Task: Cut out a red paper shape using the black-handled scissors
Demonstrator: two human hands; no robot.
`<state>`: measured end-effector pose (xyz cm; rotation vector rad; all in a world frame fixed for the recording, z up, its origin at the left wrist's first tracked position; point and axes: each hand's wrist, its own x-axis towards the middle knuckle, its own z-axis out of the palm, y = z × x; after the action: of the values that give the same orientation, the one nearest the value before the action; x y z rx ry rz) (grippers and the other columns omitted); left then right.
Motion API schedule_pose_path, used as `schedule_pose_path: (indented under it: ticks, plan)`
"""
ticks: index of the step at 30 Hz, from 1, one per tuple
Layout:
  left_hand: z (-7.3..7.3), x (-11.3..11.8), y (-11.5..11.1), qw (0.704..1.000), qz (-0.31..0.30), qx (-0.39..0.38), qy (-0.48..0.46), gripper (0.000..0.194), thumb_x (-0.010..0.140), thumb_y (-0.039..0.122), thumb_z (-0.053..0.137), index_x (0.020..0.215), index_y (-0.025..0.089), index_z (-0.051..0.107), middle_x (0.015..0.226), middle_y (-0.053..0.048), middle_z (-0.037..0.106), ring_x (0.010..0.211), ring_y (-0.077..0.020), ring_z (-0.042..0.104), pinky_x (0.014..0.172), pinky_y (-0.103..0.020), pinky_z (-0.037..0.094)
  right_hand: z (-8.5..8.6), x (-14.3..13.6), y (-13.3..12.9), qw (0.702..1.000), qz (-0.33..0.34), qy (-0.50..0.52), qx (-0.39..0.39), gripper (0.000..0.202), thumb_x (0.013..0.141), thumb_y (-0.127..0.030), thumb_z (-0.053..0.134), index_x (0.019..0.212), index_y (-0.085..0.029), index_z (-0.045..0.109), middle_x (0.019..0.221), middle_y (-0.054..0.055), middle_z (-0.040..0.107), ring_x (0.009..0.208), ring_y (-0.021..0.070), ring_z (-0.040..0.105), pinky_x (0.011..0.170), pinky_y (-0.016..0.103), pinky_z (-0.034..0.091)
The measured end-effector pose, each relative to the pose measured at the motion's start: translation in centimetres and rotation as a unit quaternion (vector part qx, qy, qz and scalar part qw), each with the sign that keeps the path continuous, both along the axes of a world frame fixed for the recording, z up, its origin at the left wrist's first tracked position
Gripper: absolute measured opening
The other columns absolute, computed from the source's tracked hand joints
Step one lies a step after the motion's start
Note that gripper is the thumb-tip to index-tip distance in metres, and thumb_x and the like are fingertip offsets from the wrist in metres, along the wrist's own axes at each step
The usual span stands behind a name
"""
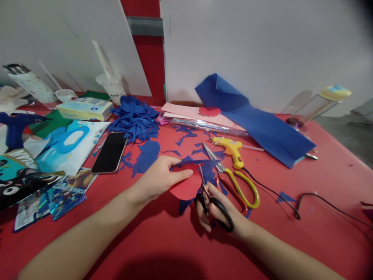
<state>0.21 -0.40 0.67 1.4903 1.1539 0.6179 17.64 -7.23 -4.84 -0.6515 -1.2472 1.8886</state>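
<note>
My left hand pinches a rounded red paper piece together with blue paper along its top, thumb on the red side. In my right hand is a pair of small scissors with black handles, fingers through the loops. Their blades point up at the right edge of the held papers. Just beyond lie larger scissors with red and yellow handles, blades resting on blue scraps. A blue paper cutout lies left of my left hand.
A yellow glue gun trails a black cord to the right. Behind are a long blue sheet, a scalloped red piece and a heap of blue cutouts. A phone, snack packets and cups crowd the left.
</note>
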Motion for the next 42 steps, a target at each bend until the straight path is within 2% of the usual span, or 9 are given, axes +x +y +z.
schedule_pose_path:
  ticks: [10,15,19,25,31,42]
  plan:
    - [-0.5,0.3,-0.4,0.998,0.034,-0.038,-0.044,0.024,0.07,0.034,0.065,0.079,0.012,0.068,0.08,-0.005,0.071,0.065,-0.015,0.062,0.059,-0.023,0.047,-0.1,0.0,-0.2,0.999,-0.025,-0.007,-0.025,0.04,0.077,-0.055,0.055,0.078,-0.024,0.029,0.052,-0.009,0.042,0.037,0.0081,0.039,0.04,0.021,0.032]
    - [-0.4,0.2,-0.4,0.999,0.023,-0.028,-0.021,0.022,0.071,0.033,0.064,0.077,0.013,0.069,0.078,-0.004,0.071,0.065,-0.0152,0.062,0.059,-0.024,0.047,-0.1,0.0,-0.1,1.0,-0.007,0.006,-0.014,0.038,0.079,-0.053,0.053,0.078,-0.024,0.028,0.055,-0.008,0.043,0.042,0.009,0.042,0.044,0.023,0.035]
    - [-0.2,0.2,-0.2,1.0,0.013,-0.003,0.011,0.024,0.07,0.034,0.063,0.078,0.012,0.069,0.077,-0.004,0.071,0.065,-0.016,0.061,0.061,-0.025,0.047,-0.7,0.2,0.0,0.999,0.008,0.042,-0.019,0.036,0.08,-0.053,0.051,0.082,-0.023,0.03,0.061,-0.004,0.048,0.05,0.0119,0.048,0.046,0.024,0.037]
    - [-0.1,0.1,-0.1,0.999,-0.009,0.023,0.033,0.02,0.071,0.032,0.062,0.077,0.014,0.07,0.077,-0.003,0.071,0.066,-0.0155,0.061,0.06,-0.024,0.046,-1.0,0.4,0.0,0.998,0.019,0.044,-0.029,0.035,0.081,-0.051,0.051,0.081,-0.023,0.029,0.062,-0.005,0.044,0.051,0.0113,0.047,0.048,0.025,0.037]
    - [-0.2,0.2,-0.2,1.0,-0.003,0.0,0.009,0.02,0.071,0.031,0.062,0.079,0.014,0.07,0.079,-0.003,0.071,0.067,-0.0156,0.061,0.06,-0.024,0.046,-0.5,0.1,-0.1,0.999,-0.011,0.026,-0.03,0.036,0.08,-0.05,0.053,0.078,-0.024,0.028,0.057,-0.007,0.04,0.048,0.0104,0.042,0.048,0.024,0.038]
    - [-1.0,0.5,-0.5,0.997,0.029,-0.045,-0.054,0.023,0.069,0.033,0.065,0.077,0.012,0.068,0.076,-0.004,0.07,0.063,-0.0145,0.06,0.059,-0.024,0.047,-0.8,0.0,-0.2,0.999,-0.029,0.035,-0.024,0.034,0.08,-0.05,0.052,0.08,-0.024,0.03,0.054,-0.009,0.038,0.043,0.0084,0.037,0.042,0.02,0.032]
